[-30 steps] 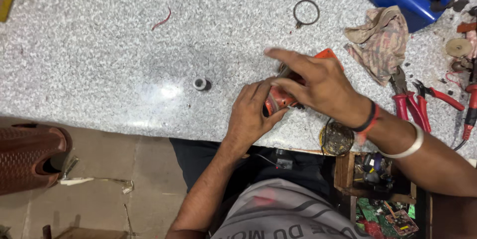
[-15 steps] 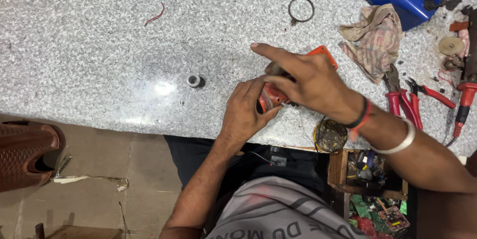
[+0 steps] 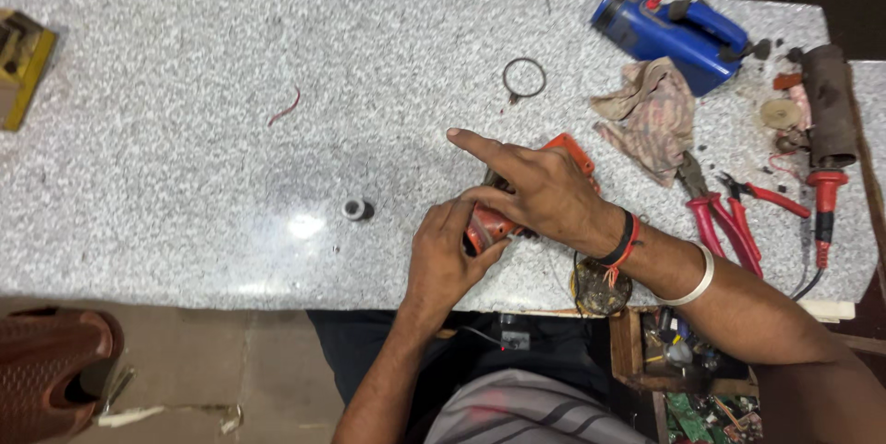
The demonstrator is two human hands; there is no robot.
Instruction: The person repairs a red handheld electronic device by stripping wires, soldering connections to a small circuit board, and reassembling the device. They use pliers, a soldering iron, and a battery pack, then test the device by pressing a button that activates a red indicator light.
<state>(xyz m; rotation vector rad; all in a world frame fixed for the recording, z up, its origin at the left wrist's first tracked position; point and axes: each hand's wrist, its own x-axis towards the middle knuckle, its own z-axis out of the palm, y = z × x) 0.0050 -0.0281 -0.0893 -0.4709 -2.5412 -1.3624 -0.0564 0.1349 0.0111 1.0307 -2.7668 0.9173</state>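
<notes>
1. Head view: an orange-red tool body [image 3: 486,222] is held low on the speckled grey stone bench [image 3: 185,149], close to the near edge, right of centre.
2. Left hand [image 3: 445,255]: grip is closed around the near end of the tool body, thumb and fingers wrapped on it.
3. Right hand [image 3: 544,195]: laid over the top of the tool body, covering most of it; index finger is stretched out straight toward the left, the other fingers are curled onto the part. Grip counted as holding the part.
4. An orange corner of the tool body is seen past the right hand's knuckles. Detail under the hands is hidden.
5. A small grey cylindrical part [image 3: 353,210] is stood on the bench just left of the left hand, not touched.
6. A dark ring [image 3: 523,78] is laid further up the bench, well apart from the hands.
7. A red wire scrap [image 3: 284,108] is seen at upper left of centre.
8. Right side: crumpled rag [image 3: 651,116], blue power tool [image 3: 678,30] behind it, red-handled pliers [image 3: 715,213] beside the right forearm.
9. A round wire-filled part [image 3: 600,282] is seen at the bench edge under the right wrist.
</notes>
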